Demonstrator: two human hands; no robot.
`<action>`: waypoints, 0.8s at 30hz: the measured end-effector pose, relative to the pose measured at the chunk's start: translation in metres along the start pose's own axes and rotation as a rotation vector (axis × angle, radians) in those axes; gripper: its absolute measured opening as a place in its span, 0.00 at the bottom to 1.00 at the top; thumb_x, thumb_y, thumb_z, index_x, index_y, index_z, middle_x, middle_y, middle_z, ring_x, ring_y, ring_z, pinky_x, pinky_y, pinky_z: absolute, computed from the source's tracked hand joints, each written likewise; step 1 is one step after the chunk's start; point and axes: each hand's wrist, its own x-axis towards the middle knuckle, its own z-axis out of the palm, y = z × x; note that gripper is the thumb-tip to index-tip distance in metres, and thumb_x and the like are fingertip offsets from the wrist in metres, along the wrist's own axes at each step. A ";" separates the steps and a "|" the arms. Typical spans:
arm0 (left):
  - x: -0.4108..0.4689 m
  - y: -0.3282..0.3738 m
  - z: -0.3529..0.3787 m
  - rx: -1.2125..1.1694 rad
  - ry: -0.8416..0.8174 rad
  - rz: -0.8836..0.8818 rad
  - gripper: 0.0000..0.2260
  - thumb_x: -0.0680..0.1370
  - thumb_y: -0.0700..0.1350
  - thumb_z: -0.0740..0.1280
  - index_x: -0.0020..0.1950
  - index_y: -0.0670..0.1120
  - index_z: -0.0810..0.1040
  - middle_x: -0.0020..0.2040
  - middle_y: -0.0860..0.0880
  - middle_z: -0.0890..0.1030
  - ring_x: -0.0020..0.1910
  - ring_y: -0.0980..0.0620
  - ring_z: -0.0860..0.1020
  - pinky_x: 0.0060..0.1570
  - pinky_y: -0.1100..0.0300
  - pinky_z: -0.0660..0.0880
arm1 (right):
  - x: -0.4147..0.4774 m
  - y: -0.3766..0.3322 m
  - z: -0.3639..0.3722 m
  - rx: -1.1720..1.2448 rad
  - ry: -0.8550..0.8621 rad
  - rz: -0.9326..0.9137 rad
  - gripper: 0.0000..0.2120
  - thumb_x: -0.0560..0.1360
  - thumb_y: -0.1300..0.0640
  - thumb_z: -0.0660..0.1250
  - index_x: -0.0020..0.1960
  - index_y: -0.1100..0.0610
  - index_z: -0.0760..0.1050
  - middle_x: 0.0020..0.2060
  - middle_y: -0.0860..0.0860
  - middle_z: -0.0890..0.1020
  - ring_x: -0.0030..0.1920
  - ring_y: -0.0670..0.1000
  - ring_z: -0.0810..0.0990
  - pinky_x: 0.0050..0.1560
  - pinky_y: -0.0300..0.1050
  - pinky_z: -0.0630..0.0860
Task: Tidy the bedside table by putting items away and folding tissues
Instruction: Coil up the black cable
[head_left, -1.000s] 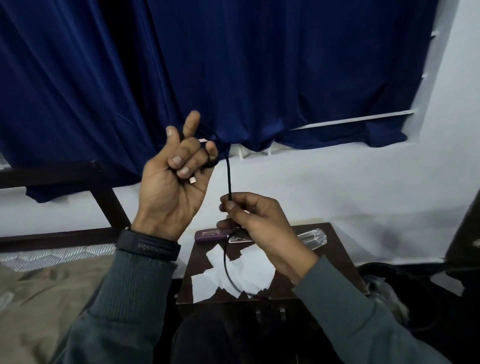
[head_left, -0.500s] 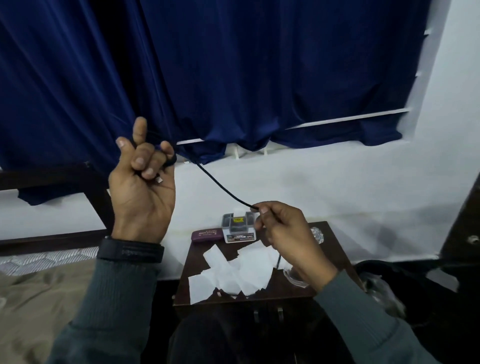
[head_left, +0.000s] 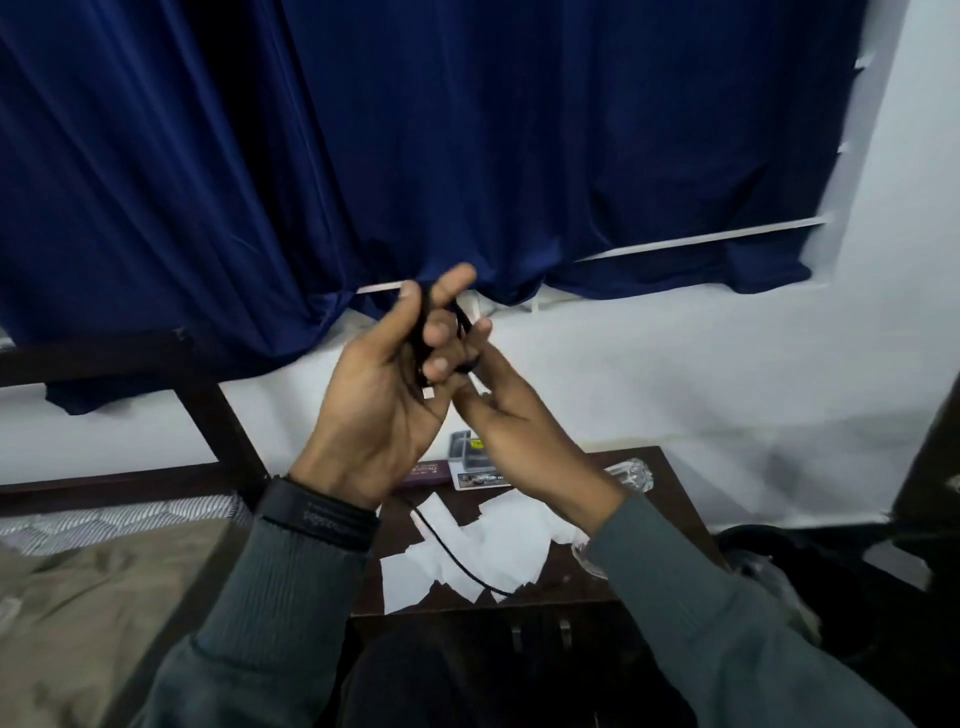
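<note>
My left hand (head_left: 387, 395) is raised above the bedside table (head_left: 670, 478), its fingers curled round loops of a black cable (head_left: 422, 332). My right hand (head_left: 511, 421) meets it from the right and pinches the same cable at the left fingers. The cable's loose end (head_left: 457, 558) trails down across several white tissues (head_left: 467, 551) spread flat on the dark wooden table top.
At the table's back edge lie a purple flat case (head_left: 428, 474) and a small grey box (head_left: 470, 452) on a card. A clear plastic thing (head_left: 631, 473) lies at the table's right. A bed (head_left: 78, 597) stands to the left; dark blue curtain (head_left: 415, 156) hangs behind.
My left hand has moved right and my right hand has risen to meet it. The stretch of cable between them is now wound up; the free end hangs lower over the tissues.
</note>
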 end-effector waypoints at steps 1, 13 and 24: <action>0.001 -0.002 0.001 0.028 -0.008 -0.008 0.18 0.87 0.47 0.54 0.65 0.38 0.78 0.32 0.54 0.78 0.24 0.59 0.69 0.56 0.63 0.81 | 0.004 -0.003 0.004 0.057 -0.007 -0.023 0.11 0.85 0.57 0.59 0.64 0.47 0.74 0.62 0.41 0.80 0.64 0.34 0.75 0.70 0.41 0.71; 0.008 -0.008 -0.042 0.363 0.118 0.136 0.13 0.86 0.40 0.59 0.65 0.36 0.77 0.59 0.44 0.86 0.59 0.47 0.85 0.59 0.62 0.79 | -0.058 0.001 -0.031 -0.452 0.051 -0.005 0.12 0.83 0.46 0.62 0.53 0.49 0.83 0.32 0.43 0.80 0.34 0.43 0.77 0.37 0.36 0.70; -0.007 -0.038 -0.044 0.697 -0.096 -0.001 0.17 0.87 0.46 0.55 0.57 0.45 0.83 0.38 0.47 0.85 0.30 0.52 0.78 0.34 0.66 0.74 | -0.036 -0.044 -0.064 -0.575 0.057 -0.153 0.06 0.76 0.48 0.74 0.45 0.50 0.82 0.24 0.30 0.73 0.28 0.37 0.75 0.30 0.33 0.65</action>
